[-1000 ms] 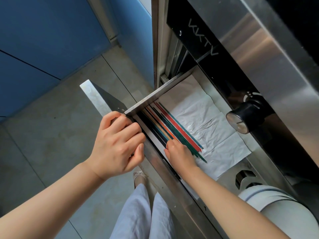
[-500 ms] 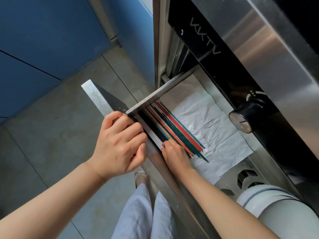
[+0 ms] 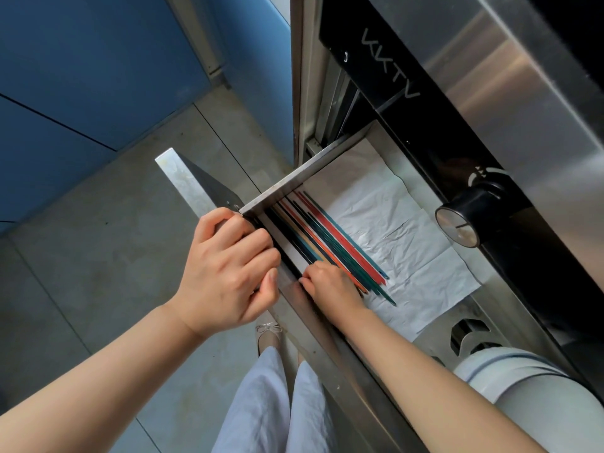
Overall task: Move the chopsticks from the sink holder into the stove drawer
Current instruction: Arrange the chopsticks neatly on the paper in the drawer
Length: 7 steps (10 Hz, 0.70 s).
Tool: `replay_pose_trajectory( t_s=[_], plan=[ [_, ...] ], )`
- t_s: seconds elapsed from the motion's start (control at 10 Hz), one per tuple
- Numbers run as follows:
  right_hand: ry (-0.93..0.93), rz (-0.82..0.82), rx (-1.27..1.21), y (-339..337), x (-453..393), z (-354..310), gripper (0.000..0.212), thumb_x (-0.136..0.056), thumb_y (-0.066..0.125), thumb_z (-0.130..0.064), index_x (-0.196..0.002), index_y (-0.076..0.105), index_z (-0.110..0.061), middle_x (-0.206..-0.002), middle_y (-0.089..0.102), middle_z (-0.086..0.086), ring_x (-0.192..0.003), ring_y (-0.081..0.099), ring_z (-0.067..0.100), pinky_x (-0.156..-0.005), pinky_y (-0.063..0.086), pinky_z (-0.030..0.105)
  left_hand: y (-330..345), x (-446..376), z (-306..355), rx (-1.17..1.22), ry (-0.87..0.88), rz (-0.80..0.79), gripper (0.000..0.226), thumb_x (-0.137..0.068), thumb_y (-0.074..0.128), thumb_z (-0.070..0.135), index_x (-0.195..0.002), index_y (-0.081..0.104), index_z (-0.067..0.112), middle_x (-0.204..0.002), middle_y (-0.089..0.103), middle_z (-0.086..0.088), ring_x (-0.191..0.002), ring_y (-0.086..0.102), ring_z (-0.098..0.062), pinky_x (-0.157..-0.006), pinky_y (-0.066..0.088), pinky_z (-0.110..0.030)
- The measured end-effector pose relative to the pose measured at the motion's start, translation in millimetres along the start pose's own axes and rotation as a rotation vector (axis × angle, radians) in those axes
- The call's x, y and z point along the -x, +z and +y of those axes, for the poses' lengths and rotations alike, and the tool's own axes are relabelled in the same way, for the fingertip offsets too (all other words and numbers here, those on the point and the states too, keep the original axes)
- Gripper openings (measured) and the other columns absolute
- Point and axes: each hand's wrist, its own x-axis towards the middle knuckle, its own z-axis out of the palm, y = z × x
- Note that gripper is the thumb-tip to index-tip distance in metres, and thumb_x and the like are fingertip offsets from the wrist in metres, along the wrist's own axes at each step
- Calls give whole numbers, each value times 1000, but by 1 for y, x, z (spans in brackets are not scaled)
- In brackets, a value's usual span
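Fingers (image 3: 307, 282) hide chopsticks' (image 3: 330, 238) near ends

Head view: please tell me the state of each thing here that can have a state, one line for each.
Drawer: pulled open.
Chopsticks: lying flat in the drawer, side by side along its front wall.
Paper liner: spread on the drawer floor, creased.
Left hand: grip closed on the drawer front.
Right hand: resting on the chopsticks' near ends.
Knob: setting unreadable.
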Motion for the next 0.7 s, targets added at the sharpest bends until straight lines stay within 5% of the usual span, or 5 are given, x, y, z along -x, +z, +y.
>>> replay_pose_trajectory(
  t_s=[0.3,0.5,0.7],
  plan=[
    [142,139,-37,-6,10,9,16,-97,50,-17,-100,62,-7,-96,59,5,-77,59,17,-66,51,22,-1,0,0,-5,1,2,40,-93,32,24,-65,59,11,-71,59,-5,-65,50,-30,-87,35,-42],
    [158,118,21,-2,7,4,18,-98,50,-20,-101,62,-6,-97,62,8,-79,61,18,-64,42,18,-2,-1,1,-7,-1,-3,41,-93,32,24,-65,59,12,-71,59,-4,-65,50,-30,-88,36,-43],
    [124,50,123,1,5,0,11,-95,52,-12,-104,58,-7,-102,61,9,-84,62,20,-71,55,26,-2,0,1,-11,-1,-4,40,-93,33,24,-65,59,12,-71,59,-5,-65,50,-30,-88,36,-42]
  ],
)
